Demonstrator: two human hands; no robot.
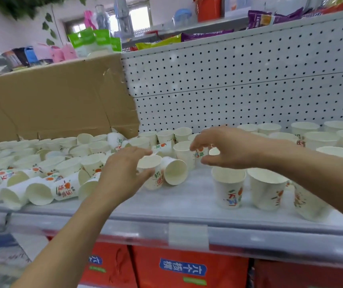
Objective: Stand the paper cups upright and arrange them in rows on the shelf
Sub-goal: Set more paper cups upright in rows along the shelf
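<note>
While both hands, left and right, hover open and empty over the shelf, its scattered paper cups look light, thin-walled and crushable, best pinched gently near the rim.

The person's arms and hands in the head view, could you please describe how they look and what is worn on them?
Both forearms are bare as far as the frame shows: no sleeves or cuffs are in view. The left hand and the right hand wear no gloves, and no ring, watch or bracelet is visible. There are no markings or cables on either. Motion blur softens the finer detail.
</note>
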